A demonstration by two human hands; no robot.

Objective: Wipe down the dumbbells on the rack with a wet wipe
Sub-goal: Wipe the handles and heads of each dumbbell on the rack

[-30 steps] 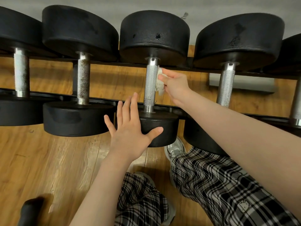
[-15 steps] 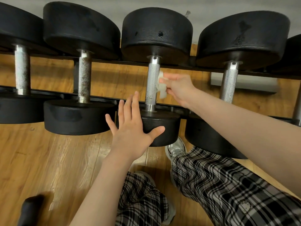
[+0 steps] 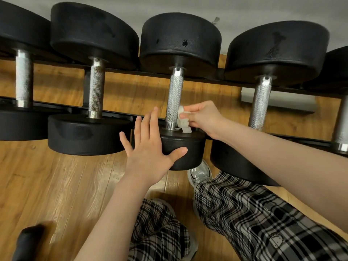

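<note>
Right hand (image 3: pixel 202 117): I pinched wet wipe (image 3: pixel 181 120) against middle dumbbell (image 3: pixel 174 98) handle, near end | Left hand (image 3: pixel 150 146): fingers spread flat on its near head.

1. The left hand (image 3: pixel 148 147) is held flat, palm away from the camera, with fingers straight and spread and the thumb extended to the right.
2. The left forearm is extended up from the lower edge of the view, bare to the wrist.
3. The right hand (image 3: pixel 202 116) is positioned above and to the right of the left hand, with fingers curled and pinched together.
4. The right forearm is extended in from the right edge, bare, with the wrist bent slightly.
</note>
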